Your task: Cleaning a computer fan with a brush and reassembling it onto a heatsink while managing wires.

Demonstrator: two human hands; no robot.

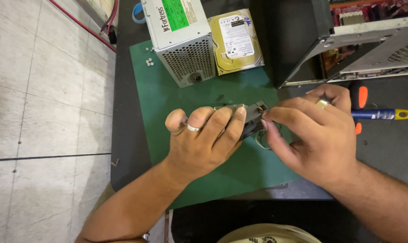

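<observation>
**Two hands on a small cooler above the green mat**

While both hands meet over the middle of the green mat (168, 90), they hold between them a small black cooler (251, 118), which looks like a fan with a finned metal heatsink on its far edge. The left hand (204, 144) is closed around the left side of this cooler, with the fingers curled over its top and a silver ring on one finger. The right hand (316, 139) pinches the right side of the cooler with the fingertips, close to where thin wires (263, 143) hang down from it; it also wears a ring. Much of the cooler is hidden behind the fingers, so its exact shape is hard to tell. It is lifted a little above the mat or rests on it; I cannot say which.

Behind the hands, at the far end of the mat, stands a grey metal power supply (181, 40) with a perforated side, and just beside it on the right lies a hard drive (235, 42) with a yellowish top. A few small white screws (149, 61) lie near the left corner of the mat. To the right, an open computer case (361, 45) sits on the dark table (393, 148), and a screwdriver (384, 114) with a blue and yellow handle lies just behind the right hand. On the left is a tiled floor (42, 90).
</observation>
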